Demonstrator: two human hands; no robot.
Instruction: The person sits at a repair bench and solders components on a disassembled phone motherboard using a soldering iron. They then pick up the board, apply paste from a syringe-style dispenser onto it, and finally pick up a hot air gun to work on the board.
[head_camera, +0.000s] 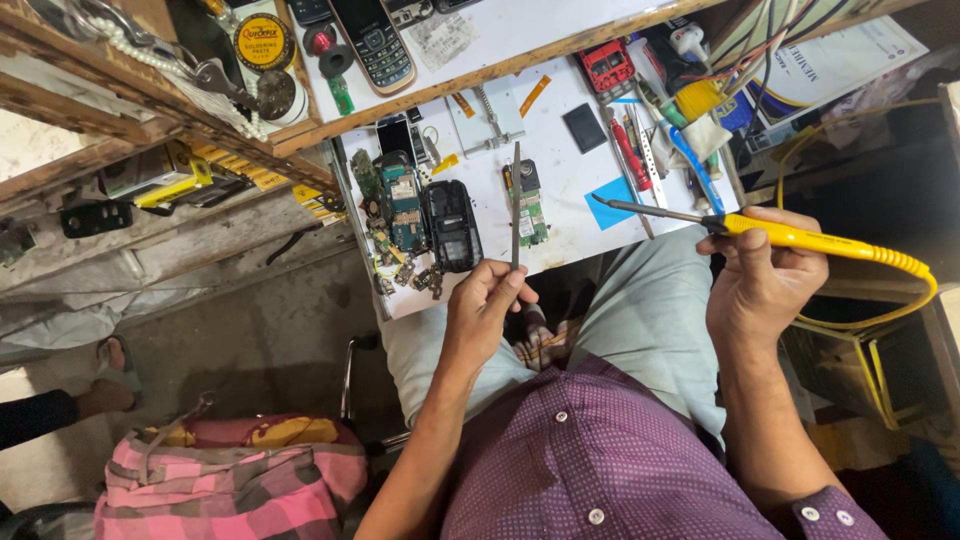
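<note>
Two tools are held up over the lap at once, so the whole thing comes down to how they line up. A thin grey metal file (516, 205) is pinched at its lower end between the fingertips of the left hand (482, 310), fingers pressed together around it, and its long axis runs nearly straight up the picture, away from the body, with the free end over the white work board (560, 170). A yellow-handled soldering iron (770, 233) is gripped in the right hand (760, 275), fingers curled shut around the handle, and its long axis lies almost level, crossways to the file. Its dark metal tip (600, 199) is pointed toward the left hand's side, ending near the file's upper part but apart from it, no contact seen. From the right hand's grip the file lies off toward the left; the left hand is obviously the nearer one to it. Its yellow cord (915, 285) is looped back behind the right wrist. Opened phone bodies and circuit boards (420, 215) are spread on the board just beyond the file.
</note>
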